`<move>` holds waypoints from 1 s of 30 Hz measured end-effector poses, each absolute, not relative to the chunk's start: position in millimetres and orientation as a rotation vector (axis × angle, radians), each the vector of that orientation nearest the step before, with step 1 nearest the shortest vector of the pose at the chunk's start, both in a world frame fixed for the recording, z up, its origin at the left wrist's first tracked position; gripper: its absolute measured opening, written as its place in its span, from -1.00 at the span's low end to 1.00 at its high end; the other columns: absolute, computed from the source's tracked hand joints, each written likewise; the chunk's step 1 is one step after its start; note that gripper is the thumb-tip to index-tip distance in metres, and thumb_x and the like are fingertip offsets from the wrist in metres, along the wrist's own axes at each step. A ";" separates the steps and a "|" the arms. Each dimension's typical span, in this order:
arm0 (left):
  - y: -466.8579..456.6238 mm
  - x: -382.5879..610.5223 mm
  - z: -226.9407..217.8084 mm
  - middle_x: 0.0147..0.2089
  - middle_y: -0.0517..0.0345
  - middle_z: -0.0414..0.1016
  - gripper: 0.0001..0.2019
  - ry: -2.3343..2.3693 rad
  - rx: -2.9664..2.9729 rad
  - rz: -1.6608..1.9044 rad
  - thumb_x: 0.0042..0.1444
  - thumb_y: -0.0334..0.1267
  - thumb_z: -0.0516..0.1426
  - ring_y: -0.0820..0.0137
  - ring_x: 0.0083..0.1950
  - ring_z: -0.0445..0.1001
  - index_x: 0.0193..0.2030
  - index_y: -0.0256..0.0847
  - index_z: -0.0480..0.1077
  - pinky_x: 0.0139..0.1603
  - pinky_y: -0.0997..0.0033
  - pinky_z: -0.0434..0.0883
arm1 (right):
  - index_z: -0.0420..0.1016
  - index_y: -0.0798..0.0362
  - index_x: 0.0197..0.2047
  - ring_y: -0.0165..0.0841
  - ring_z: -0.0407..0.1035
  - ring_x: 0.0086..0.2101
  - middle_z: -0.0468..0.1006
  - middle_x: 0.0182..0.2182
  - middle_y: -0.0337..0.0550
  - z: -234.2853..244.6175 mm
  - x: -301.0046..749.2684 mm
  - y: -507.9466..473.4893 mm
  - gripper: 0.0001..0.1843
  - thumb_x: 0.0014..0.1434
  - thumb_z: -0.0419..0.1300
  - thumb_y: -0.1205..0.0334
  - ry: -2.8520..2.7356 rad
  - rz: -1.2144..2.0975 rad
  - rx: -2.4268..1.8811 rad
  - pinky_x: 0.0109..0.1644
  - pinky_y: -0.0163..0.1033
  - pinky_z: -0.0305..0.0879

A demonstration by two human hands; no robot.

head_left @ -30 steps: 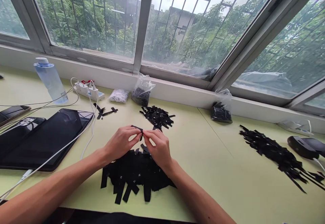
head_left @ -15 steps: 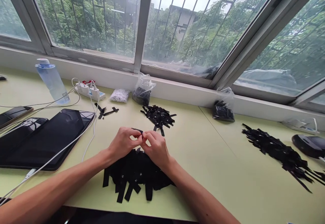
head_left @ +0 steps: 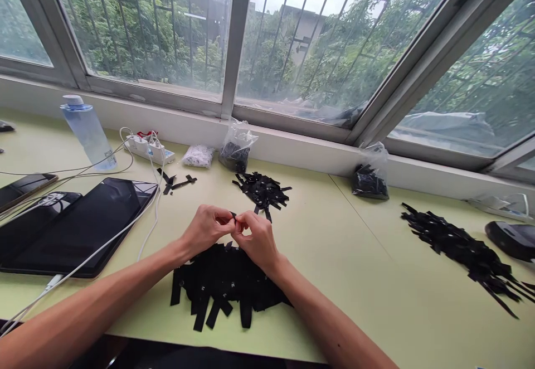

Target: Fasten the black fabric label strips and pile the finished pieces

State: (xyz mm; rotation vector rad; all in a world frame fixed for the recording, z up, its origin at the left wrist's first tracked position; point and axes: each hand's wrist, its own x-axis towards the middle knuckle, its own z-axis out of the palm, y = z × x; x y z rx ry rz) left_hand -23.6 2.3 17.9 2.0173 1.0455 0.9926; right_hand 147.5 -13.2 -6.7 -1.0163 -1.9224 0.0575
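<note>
Pinched between my two hands is a small black fabric strip (head_left: 233,214), mostly hidden by the fingertips. My left hand (head_left: 208,226) closes on it from the left, thumb against forefinger. From the right, my right hand (head_left: 257,238) grips it the same way, and the fingertips of both hands meet. Just below the hands lies a large pile of black strips (head_left: 225,282), some with small white letter marks; my right wrist partly covers it. A smaller heap of black strips (head_left: 262,189) sits just beyond my hands.
Along the window stand a water bottle (head_left: 89,135), a power strip (head_left: 149,149), a white packet (head_left: 198,156) and two clear bags (head_left: 234,154) of black pieces. A tablet (head_left: 83,229) with cables is at left. Another strip pile (head_left: 460,246) lies right, beside a black device (head_left: 512,239).
The strip's end, which stuck out flat over my left fingers, now shows only as a small piece at the fingertips. Both hands stay in nearly the same place; the view shifts slightly.
</note>
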 end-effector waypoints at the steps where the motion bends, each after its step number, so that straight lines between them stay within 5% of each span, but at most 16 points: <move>1: 6.1 -25.8 16.5 -0.57 0.28 0.35 -0.75 1.059 2.046 0.969 0.14 -0.33 0.13 0.54 -0.49 0.27 -0.54 -0.34 0.46 -0.45 0.56 0.16 | 0.35 0.01 -0.39 -0.41 0.32 -0.48 0.44 -0.49 -0.27 -6.0 148.9 -12.2 -0.88 0.16 0.13 0.40 -1.902 0.101 -1.051 -0.33 -0.32 0.25; 6: 21.9 -40.5 9.5 -0.54 0.23 0.43 -0.77 1.141 2.234 0.857 0.16 -0.34 0.13 0.50 -0.48 0.30 -0.45 -0.29 0.56 -0.43 0.53 0.19 | 0.40 0.03 -0.35 -0.42 0.32 -0.49 0.45 -0.50 -0.31 -4.9 165.4 -2.6 -0.89 0.09 0.15 0.44 -1.918 0.245 -1.200 -0.32 -0.32 0.24; 12: 27.4 -48.3 9.4 -0.26 0.05 0.62 -0.76 1.150 2.407 0.781 0.28 -0.24 0.13 0.36 -0.28 0.51 -0.24 -0.16 0.66 -0.22 0.43 0.36 | 0.42 0.03 -0.32 -0.42 0.32 -0.47 0.47 -0.46 -0.30 -10.5 175.8 5.0 -0.84 0.12 0.14 0.48 -2.073 0.260 -1.285 -0.31 -0.33 0.22; 21: 36.8 -51.4 -1.3 -0.09 0.04 0.62 -0.77 1.151 2.629 0.723 0.33 -0.22 0.13 0.23 -0.05 0.49 -0.17 -0.11 0.65 -0.01 0.30 0.40 | 0.45 0.03 -0.30 -0.37 0.35 -0.37 0.50 -0.35 -0.20 -13.4 174.3 6.8 -0.86 0.22 0.17 0.45 -2.197 0.071 -1.356 -0.25 -0.29 0.23; 30: 34.5 -53.0 5.1 -0.01 0.08 0.58 -0.72 1.043 2.722 0.709 0.39 -0.22 0.04 0.28 -0.05 0.46 0.01 -0.04 0.58 -0.02 0.31 0.36 | 0.54 0.04 -0.21 -0.38 0.40 -0.35 0.52 -0.28 -0.16 -13.4 180.4 6.7 -0.82 0.25 0.15 0.46 -2.167 0.222 -1.292 -0.24 -0.29 0.32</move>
